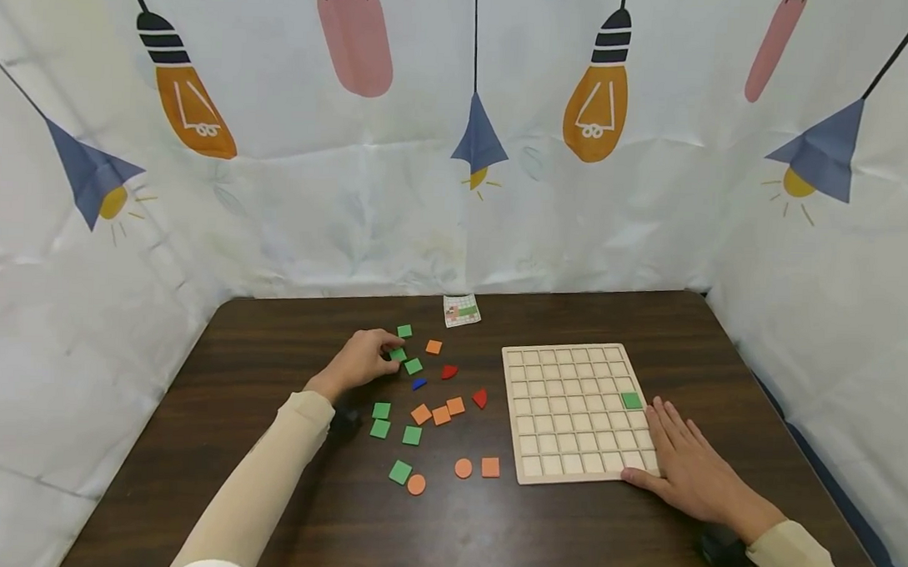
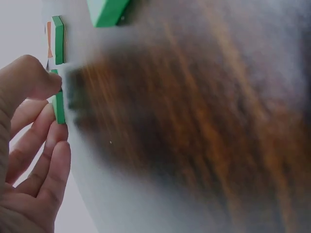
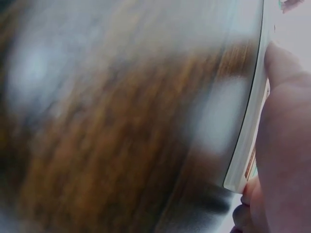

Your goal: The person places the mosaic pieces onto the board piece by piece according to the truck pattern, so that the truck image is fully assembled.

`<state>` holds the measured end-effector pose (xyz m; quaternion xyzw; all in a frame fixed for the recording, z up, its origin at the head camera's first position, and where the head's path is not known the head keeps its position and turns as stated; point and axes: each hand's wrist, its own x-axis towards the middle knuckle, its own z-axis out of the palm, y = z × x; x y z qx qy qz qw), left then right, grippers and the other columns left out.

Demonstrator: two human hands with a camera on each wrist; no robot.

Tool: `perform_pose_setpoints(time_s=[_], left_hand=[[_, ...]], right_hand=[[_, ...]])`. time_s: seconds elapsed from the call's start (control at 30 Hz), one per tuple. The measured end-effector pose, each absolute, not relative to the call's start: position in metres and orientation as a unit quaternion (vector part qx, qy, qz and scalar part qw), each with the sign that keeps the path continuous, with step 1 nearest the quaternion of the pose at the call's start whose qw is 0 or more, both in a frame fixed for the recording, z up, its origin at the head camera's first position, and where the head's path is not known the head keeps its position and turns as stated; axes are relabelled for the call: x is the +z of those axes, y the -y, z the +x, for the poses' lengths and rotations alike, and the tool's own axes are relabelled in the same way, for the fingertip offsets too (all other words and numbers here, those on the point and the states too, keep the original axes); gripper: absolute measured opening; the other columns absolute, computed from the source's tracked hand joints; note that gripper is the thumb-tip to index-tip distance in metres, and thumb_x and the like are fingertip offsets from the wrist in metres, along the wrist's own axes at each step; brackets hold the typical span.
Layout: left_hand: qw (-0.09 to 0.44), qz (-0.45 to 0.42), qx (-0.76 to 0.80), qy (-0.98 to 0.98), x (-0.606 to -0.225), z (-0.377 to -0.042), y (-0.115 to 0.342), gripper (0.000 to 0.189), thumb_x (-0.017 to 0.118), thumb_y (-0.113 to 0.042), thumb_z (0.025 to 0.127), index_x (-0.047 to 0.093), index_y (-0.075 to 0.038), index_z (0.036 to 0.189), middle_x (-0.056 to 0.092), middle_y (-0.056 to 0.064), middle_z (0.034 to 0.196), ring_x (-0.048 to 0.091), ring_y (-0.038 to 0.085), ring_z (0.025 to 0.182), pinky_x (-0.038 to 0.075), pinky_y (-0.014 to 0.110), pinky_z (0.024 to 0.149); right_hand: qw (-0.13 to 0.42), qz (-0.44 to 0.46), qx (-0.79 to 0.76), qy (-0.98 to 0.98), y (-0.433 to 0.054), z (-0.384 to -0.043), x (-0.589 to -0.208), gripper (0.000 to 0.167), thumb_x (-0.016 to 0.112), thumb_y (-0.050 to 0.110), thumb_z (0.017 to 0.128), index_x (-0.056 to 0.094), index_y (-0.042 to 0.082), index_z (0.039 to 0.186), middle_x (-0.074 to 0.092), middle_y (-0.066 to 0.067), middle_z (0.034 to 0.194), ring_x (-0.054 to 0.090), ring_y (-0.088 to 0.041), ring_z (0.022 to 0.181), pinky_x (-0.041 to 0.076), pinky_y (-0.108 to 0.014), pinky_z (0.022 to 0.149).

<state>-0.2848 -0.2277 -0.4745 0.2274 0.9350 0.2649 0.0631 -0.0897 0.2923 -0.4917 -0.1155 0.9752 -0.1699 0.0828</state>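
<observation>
Between thumb and fingers, my left hand (image 1: 361, 359) pinches a green square tile (image 1: 397, 354); the left wrist view shows this green tile (image 2: 60, 108) edge-on at the fingertips. Other green tiles lie close by, one (image 1: 405, 331) beyond it and another (image 1: 413, 365) nearer. At the right, my right hand (image 1: 684, 460) rests with straight fingers along the side of a pale wooden grid board (image 1: 562, 402), thumb at its near corner. One green square (image 1: 631, 401) sits in a cell near the board's right side. The right wrist view catches the board's edge (image 3: 248, 126) beside the thumb.
Orange squares (image 1: 440, 415), orange discs (image 1: 463, 468), red pieces (image 1: 449, 372), a blue piece (image 1: 419, 384) and more green squares (image 1: 380, 429) are scattered left of the board. A small printed card (image 1: 461, 310) lies at the table's back edge, before a patterned cloth (image 1: 396, 215).
</observation>
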Motion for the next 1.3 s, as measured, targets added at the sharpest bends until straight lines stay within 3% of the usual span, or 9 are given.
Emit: perform_pose_setpoints(time_s=[0.33, 0.67, 0.93, 1.3], left_hand=[[0.043, 0.222, 0.272, -0.935, -0.47, -0.28, 0.227, 0.041, 0.071, -0.014, 0.093, 0.069, 0.0, 0.132, 0.072, 0.016, 0.122, 0.07, 0.031, 0.106, 0.06, 0.048, 0.09], [0.031, 0.223, 0.279, -0.933, -0.463, -0.273, 0.22, 0.041, 0.071, -0.015, 0.094, 0.07, -0.002, 0.132, 0.072, 0.014, 0.121, 0.07, 0.029, 0.105, 0.061, 0.046, 0.089], [0.043, 0.235, 0.28, -0.93, -0.461, -0.269, 0.209, 0.04, 0.071, -0.017, 0.095, 0.07, -0.004, 0.133, 0.073, 0.013, 0.122, 0.071, 0.029, 0.106, 0.061, 0.044, 0.088], [0.043, 0.244, 0.282, -0.927, -0.455, -0.266, 0.193, 0.041, 0.072, -0.017, 0.093, 0.07, -0.005, 0.132, 0.073, 0.012, 0.119, 0.071, 0.027, 0.104, 0.061, 0.043, 0.086]], right_hand=[[0.083, -0.115, -0.161, -0.977, -0.292, -0.089, -0.49, 0.11, 0.059, 0.067, 0.095, 0.011, -0.002, 0.165, 0.009, -0.03, 0.172, 0.014, -0.05, 0.159, 0.011, -0.069, 0.126], [0.074, -0.121, -0.146, -0.979, -0.291, -0.088, -0.487, 0.109, 0.062, 0.065, 0.094, 0.016, -0.004, 0.164, 0.013, -0.031, 0.171, 0.019, -0.051, 0.157, 0.023, -0.07, 0.12], [0.075, -0.12, -0.159, -0.977, -0.293, -0.086, -0.492, 0.109, 0.06, 0.067, 0.094, 0.013, -0.003, 0.165, 0.011, -0.031, 0.171, 0.016, -0.051, 0.158, 0.018, -0.07, 0.122], [0.07, -0.124, -0.154, -0.978, -0.292, -0.087, -0.489, 0.109, 0.061, 0.066, 0.094, 0.016, -0.004, 0.164, 0.012, -0.031, 0.171, 0.019, -0.051, 0.157, 0.021, -0.07, 0.12]])
